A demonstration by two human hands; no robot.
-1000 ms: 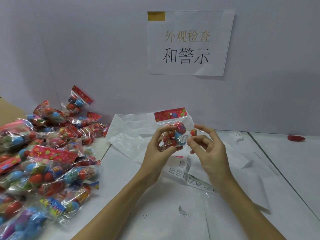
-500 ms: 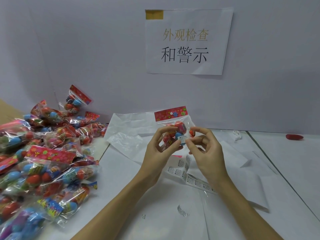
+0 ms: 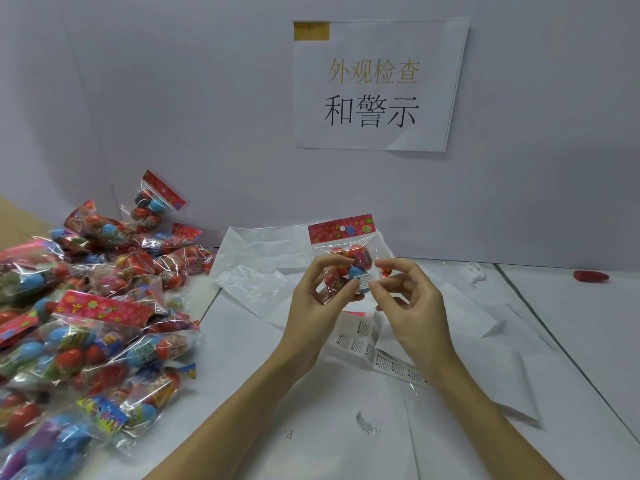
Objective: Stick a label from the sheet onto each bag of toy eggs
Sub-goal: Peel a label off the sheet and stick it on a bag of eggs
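Note:
My left hand (image 3: 317, 299) holds up a clear bag of toy eggs (image 3: 346, 261) with a red flowered header card, above the middle of the table. A small white warning label (image 3: 365, 279) lies on the bag's front, and the thumb and forefinger of my right hand (image 3: 407, 306) pinch at it. Below my hands the label sheet (image 3: 363, 344) lies on the white paper, a strip of labels trailing to the right. A big pile of egg bags (image 3: 86, 317) covers the table's left side.
Crumpled white paper (image 3: 249, 271) lies behind my hands. A printed sign (image 3: 377, 84) is taped to the grey wall. A small red object (image 3: 590, 276) rests far right by the wall. A loose label (image 3: 365, 424) lies on the near paper.
My right hand has brought the label onto the bag's front, and my fingers have closed in on it. The bag stays held at the same spot.

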